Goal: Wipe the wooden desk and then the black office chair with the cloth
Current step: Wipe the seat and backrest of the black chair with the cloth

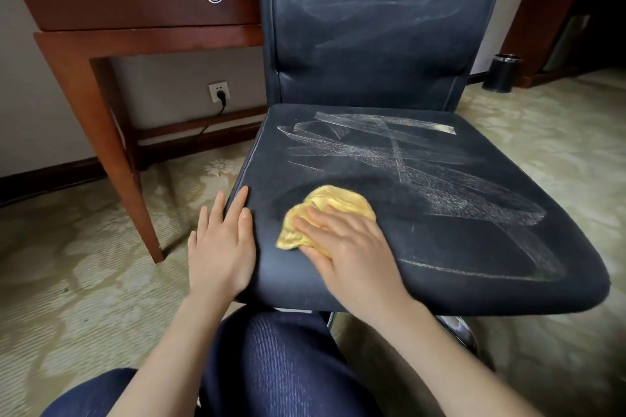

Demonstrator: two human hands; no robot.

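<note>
Two bare hands are laid on the seat of the black office chair (pixel 423 200). The yellow cloth (pixel 330 213), bunched, is pressed flat against the front-left part of the seat under the right hand (pixel 352 254), whose fingers are spread over it rather than curled around it. The left hand (pixel 222 247) is rested open, palm down, on the seat's left edge, nothing held. Pale streaks are seen across the seat and backrest, possibly moisture or dust. The wooden desk (pixel 135 7) is seen behind and to the left, with a ring-pull drawer.
</note>
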